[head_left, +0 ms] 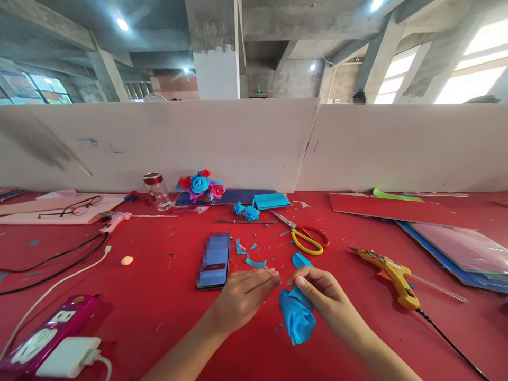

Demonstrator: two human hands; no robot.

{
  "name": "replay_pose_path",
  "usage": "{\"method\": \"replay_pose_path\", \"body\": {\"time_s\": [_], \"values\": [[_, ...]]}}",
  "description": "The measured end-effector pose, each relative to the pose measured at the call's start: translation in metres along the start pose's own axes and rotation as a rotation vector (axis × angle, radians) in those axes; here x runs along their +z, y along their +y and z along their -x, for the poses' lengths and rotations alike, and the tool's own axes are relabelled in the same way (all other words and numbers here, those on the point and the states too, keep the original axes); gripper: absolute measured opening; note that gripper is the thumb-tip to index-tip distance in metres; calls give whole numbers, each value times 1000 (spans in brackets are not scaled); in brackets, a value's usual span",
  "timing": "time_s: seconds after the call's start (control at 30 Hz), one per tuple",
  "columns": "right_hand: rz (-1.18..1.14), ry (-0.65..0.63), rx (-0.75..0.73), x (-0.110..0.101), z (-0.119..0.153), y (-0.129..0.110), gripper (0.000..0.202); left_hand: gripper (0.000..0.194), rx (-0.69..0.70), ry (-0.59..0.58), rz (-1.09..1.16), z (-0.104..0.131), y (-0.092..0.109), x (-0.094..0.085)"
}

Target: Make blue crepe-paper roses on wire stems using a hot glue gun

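Between the thumb and fingers of my right hand (pixel 317 288) is a blue crepe-paper flower (pixel 298 320), its ruffled petals hanging toward me. A blue paper strip (pixel 301 260) shows just above those fingers. My left hand (pixel 250 291) is stretched out flat beside the flower, fingers together, with nothing visible in it; its palm side is hidden. A smartphone (pixel 213 262) with a lit screen lies just beyond the left hand. Blue paper scraps (pixel 256 263) are scattered past the fingertips. Scissors (pixel 305 238) with yellow and red handles rest farther back, blades apart.
A yellow glue gun (pixel 389 272) lies right, its cord trailing forward. Finished paper flowers (pixel 200 183) and a glass jar (pixel 157 191) stand at the back by a white partition (pixel 159 137). A purple power strip (pixel 47 333) and cables are left; coloured sheets (pixel 464 251) lie right.
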State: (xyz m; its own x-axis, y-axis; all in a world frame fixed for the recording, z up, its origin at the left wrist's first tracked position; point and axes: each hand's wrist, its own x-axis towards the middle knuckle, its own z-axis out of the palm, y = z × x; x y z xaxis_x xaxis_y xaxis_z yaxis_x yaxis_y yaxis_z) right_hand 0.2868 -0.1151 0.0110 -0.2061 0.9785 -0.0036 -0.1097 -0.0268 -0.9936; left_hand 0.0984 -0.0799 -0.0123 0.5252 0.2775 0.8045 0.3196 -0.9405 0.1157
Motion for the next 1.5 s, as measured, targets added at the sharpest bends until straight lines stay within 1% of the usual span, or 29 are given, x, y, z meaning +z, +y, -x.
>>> {"method": "replay_pose_path", "body": {"time_s": [0.17,0.3,0.5,0.63,0.77,0.83,0.97,1.07,1.17,1.27,1.33,1.4,1.5], "values": [[35,18,-199,-1,2,-4,32,26,-86,98,72,5,-6,5],[6,1,-221,-3,2,-1,27,27,-129,130,101,6,-7,8],[37,66,-249,-8,3,6,31,22,-137,111,56,3,-6,6],[81,23,-298,-5,6,3,30,22,-149,80,51,4,-7,6],[150,37,-342,-2,9,1,25,21,-154,78,61,7,-8,7],[203,60,-403,-3,9,2,21,22,-147,74,51,8,-9,7],[369,120,-576,-8,11,1,17,23,-108,48,18,10,-10,9],[514,103,-624,-12,12,-4,16,24,-109,5,8,12,-11,11],[638,74,-660,-14,13,-8,19,23,-81,-19,-30,12,-11,11],[721,50,-721,-14,13,-10,22,22,-60,-50,-95,11,-11,10],[752,67,-761,-13,12,-10,21,21,-56,-60,-127,11,-11,10],[778,112,-760,-13,12,-8,18,22,-55,-57,-148,11,-11,11],[777,172,-685,-12,12,-4,12,23,-34,-48,-193,11,-11,10]]}}
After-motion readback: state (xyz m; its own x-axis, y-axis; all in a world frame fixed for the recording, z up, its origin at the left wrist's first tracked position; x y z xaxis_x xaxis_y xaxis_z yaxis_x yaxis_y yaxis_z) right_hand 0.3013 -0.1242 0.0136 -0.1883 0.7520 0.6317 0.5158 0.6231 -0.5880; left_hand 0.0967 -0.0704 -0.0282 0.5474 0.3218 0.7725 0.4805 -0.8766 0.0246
